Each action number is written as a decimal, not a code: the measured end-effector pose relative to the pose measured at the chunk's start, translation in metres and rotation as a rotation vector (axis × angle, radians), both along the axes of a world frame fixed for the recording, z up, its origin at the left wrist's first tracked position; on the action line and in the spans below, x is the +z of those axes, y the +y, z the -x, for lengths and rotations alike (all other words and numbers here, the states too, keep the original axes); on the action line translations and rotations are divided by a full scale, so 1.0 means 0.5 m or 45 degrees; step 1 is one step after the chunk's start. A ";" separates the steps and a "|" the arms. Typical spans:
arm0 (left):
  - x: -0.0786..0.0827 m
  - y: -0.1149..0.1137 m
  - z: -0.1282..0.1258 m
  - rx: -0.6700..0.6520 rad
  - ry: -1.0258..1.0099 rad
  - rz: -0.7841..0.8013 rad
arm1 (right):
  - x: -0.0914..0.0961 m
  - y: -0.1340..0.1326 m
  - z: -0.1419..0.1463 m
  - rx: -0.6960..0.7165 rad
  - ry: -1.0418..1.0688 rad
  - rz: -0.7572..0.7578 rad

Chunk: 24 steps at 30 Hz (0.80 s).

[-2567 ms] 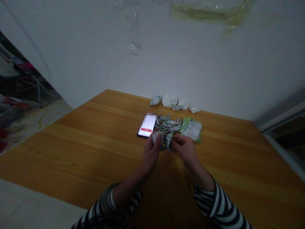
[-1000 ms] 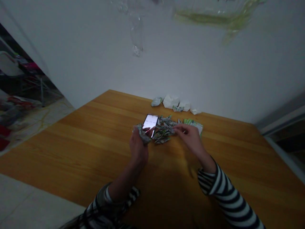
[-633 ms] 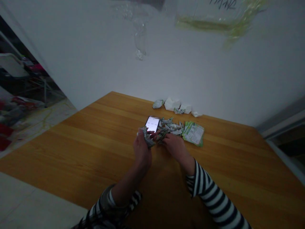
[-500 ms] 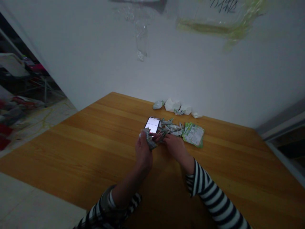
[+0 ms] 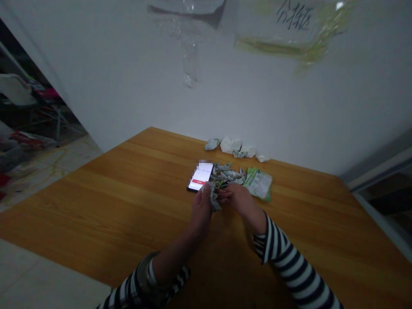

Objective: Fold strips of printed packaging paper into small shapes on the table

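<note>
Head cam here, looking down at a wooden table [image 5: 96,201] in pretty dim light. The left hand [image 5: 201,210] is closed around a folded wrapper piece [image 5: 213,198], thumb on top, pinching it at its near end, and the right hand [image 5: 236,198] has its fingertips closed on the same piece from the other side, so both hands are gripping one bit of green-and-white paper just above the tabletop. Just past the grip, on the far side, sits a loose pile of small folded pieces [image 5: 229,175] that look like the same wrapper stuff, which I'd read as the ones already folded. To the right of that pile there's a flat stack of unfolded wrappers [image 5: 259,183], so my guess is there's still a fair bit left to go; can't count either pile, too small and dark. The piece in hand looks partly folded, hard to say how many creases are in. Its long axis runs roughly away from the person, near end by the left thumb, far end pointing toward the pile and tipped a little up. A phone [image 5: 201,177] with its screen lit lies flat just beyond and left of the grip. Further back, near the wall, are some crumpled white scraps [image 5: 230,145], well apart from the hands.
</note>
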<state>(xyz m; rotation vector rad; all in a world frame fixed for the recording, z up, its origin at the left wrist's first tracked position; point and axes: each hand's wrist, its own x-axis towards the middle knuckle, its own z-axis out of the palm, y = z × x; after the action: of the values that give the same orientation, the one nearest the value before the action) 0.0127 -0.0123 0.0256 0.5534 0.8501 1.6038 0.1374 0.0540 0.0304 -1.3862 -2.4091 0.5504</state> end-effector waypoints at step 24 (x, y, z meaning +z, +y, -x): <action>-0.003 -0.030 -0.005 0.050 0.726 -0.211 | -0.015 -0.121 -0.012 -0.288 1.443 0.569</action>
<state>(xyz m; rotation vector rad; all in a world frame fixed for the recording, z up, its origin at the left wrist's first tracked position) 0.0154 -0.0273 0.0243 1.1525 1.1524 1.5802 0.1435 -0.0067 0.0232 -1.0025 -1.2410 1.3913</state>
